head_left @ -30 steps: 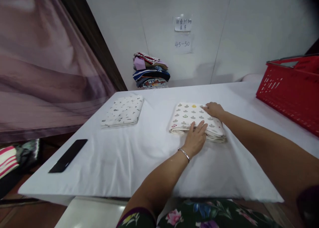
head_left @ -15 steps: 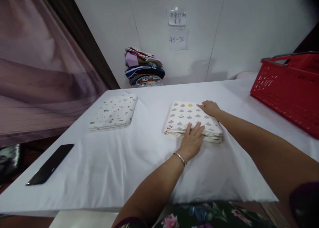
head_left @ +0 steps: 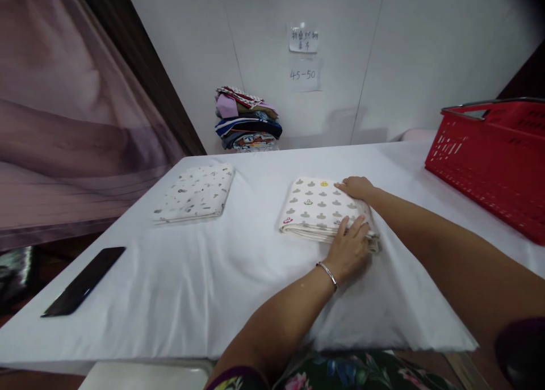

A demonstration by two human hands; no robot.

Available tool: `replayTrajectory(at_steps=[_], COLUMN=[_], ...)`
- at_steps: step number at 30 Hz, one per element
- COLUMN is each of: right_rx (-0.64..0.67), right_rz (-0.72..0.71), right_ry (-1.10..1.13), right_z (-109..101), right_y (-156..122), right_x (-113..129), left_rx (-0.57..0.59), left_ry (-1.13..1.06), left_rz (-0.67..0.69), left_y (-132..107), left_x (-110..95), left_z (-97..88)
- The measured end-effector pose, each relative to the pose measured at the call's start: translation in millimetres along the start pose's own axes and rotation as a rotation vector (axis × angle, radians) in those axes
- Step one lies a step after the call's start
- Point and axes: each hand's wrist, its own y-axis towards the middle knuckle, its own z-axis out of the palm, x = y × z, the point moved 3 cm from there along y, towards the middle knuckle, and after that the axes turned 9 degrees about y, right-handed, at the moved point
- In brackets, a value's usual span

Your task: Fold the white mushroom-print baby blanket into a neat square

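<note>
A folded white cloth point(head_left: 313, 205) with grey and a few coloured motifs lies in front of me. My left hand point(head_left: 351, 245) rests at its near right corner, fingers apart and laid over the top near the edge; the thumb is hidden. At the far right corner, my right hand point(head_left: 357, 188) has one digit on top, while its other fingers curl round the far edge. Layered folds show along the cloth's near side. Further left, a second folded white cloth point(head_left: 193, 192) with small dark prints lies apart from both hands.
A white cover point(head_left: 170, 288) drapes the table. On its left lies a flat black object point(head_left: 85, 282); on the right stands a red basket point(head_left: 489, 163) with a metal handle. Folded fabrics are piled in a stack point(head_left: 248, 120) by the wall, below paper signs point(head_left: 304, 75).
My left hand has slid right along the cloth's near edge to the corner. My right hand stays at the far corner. The view has tilted slightly.
</note>
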Motion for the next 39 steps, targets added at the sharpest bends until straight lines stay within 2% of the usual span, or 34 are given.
replayTrajectory(at_steps=[6,11,13,16,18,21,24,26,28,30,32,35,39], right_rx=[-0.054,-0.057,-0.101,-0.249,-0.285,-0.193,-0.129,-0.126,-0.138,-0.170,-0.205,-0.249,-0.278], right_rz=[-0.011,-0.016,-0.029,-0.177,-0.322,-0.440,-0.447,-0.426,-0.444,-0.513,-0.587,-0.608,-0.581], right_ry=[0.004,-0.001,-0.007,0.113,0.285,0.459,0.491,0.496,0.480,0.436,0.384,0.336,0.303], right_z=[8.6,3.1,-0.9,-3.2,1.5,13.1,15.7,12.3,9.1,8.0,9.2,11.2,12.1], right_y=[-6.8,-7.2,-14.0,-36.9,-57.3,-83.0,-99.4,-109.5,-122.1,-136.9,-150.7,-163.8,-168.9], right_x=[-0.2,2.7,10.5,31.8,46.3,58.6,61.7,63.4,67.8,74.4,80.9,86.4,89.6], left_rx=[0.013,0.007,0.006,-0.001,-0.007,-0.007,-0.002,0.003,-0.004,-0.040,-0.095,-0.132,-0.133], left_ry=[0.003,0.005,0.002,-0.005,-0.013,-0.012,-0.018,-0.037,-0.071,-0.121,-0.170,-0.243,-0.310], left_rz=[0.027,0.016,0.011,-0.001,0.020,0.134,0.190,0.098,-0.086,-0.290,-0.435,-0.504,-0.512], left_y=[-6.6,-9.2,-10.8,-14.1,-18.1,-29.1,-46.1,-59.5,-74.0,-88.5,-99.9,-106.3,-104.0], left_x=[-1.7,-0.5,0.8,4.9,8.6,15.3,30.5,50.1,75.5,100.9,119.7,131.7,133.2], left_z=[-2.6,-2.6,-4.0,-8.2,-12.6,-20.5,-28.4,-32.6,-35.3,-36.2,-34.7,-29.3,-24.2])
